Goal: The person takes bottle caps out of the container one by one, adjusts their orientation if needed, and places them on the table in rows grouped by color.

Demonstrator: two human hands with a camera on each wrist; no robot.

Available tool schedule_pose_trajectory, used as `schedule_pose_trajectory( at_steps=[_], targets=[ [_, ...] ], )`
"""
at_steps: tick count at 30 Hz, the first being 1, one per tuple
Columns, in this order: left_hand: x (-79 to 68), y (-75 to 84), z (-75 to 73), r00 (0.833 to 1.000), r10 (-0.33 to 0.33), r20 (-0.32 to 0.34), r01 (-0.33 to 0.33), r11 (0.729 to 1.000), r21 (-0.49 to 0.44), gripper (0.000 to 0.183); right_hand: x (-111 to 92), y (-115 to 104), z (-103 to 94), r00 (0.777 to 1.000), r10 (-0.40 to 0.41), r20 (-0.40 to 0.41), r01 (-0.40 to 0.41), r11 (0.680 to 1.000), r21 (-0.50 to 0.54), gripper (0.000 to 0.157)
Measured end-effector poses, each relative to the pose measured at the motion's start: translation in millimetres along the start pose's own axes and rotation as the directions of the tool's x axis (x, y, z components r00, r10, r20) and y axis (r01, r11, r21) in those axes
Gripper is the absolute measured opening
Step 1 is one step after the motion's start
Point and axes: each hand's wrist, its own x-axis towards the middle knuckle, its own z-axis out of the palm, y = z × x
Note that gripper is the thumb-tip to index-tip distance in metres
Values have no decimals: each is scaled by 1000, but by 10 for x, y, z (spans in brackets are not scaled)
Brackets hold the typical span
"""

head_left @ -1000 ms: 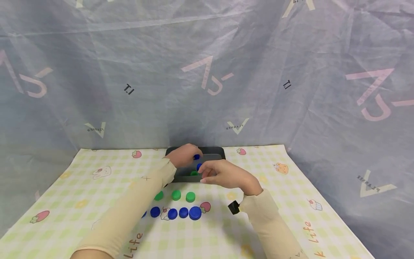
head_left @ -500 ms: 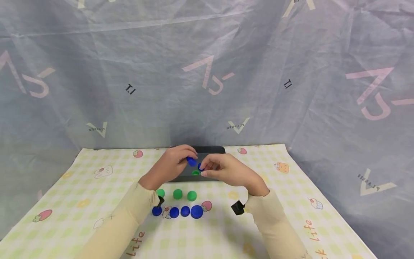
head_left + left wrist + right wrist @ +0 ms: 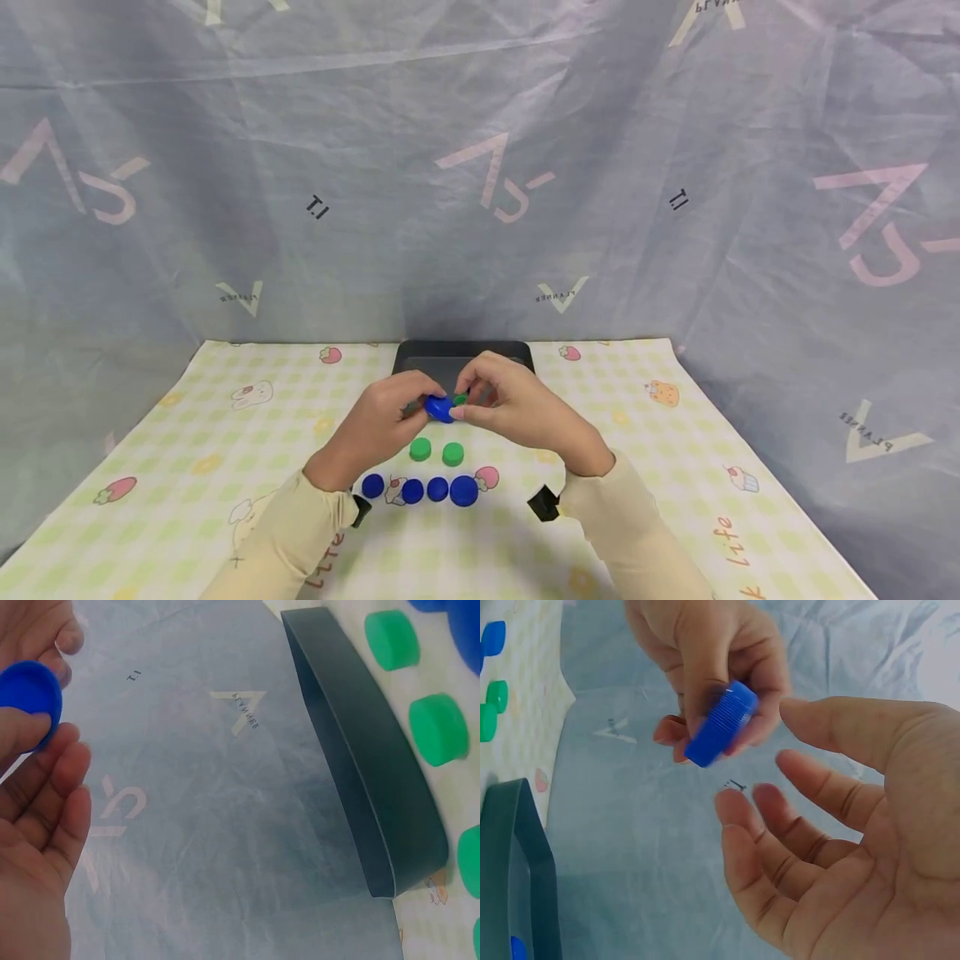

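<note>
My left hand (image 3: 378, 417) pinches a blue bottle cap (image 3: 440, 408) between thumb and fingers, above the near edge of a black tray (image 3: 465, 348). In the right wrist view the cap's ridged side (image 3: 724, 724) faces the camera. Close to it is my right hand (image 3: 855, 832), its fingers loosely bent with nothing between them. That view shows a small gap between the right fingertips and the cap. A green cap (image 3: 460, 400) shows in the tray, behind the right hand's fingers.
Two green caps (image 3: 437, 451) stand in front of the tray, and a row of several blue caps (image 3: 464, 491) lies nearer to me. Another blue cap (image 3: 517, 948) is inside the tray. A checked cloth covers the table; a grey curtain (image 3: 480, 167) hangs behind it.
My left hand has raised the blue cap from the tray and brought it nearer to me, beside my right hand. The right hand has shifted only slightly.
</note>
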Motion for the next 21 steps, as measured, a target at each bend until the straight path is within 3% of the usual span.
schedule_pose_trajectory(
  at_steps=[6,13,18,21],
  targets=[
    [-39,35,57,1000,16,-16,-16,999,38,23,7,-8,66,999,22,42,-21,1000,-14,18],
    [-61,79,133,1000,-21,-10,21,998,63,23,30,-13,123,995,57,82,-51,996,-77,19],
    [-53,83,174,999,-30,30,28,997,71,24,45,13,107,990,84,114,-71,991,-115,22],
    [-69,67,161,996,-40,83,31,994,107,26,46,74,76,978,99,185,-67,982,-174,23]
  ],
)
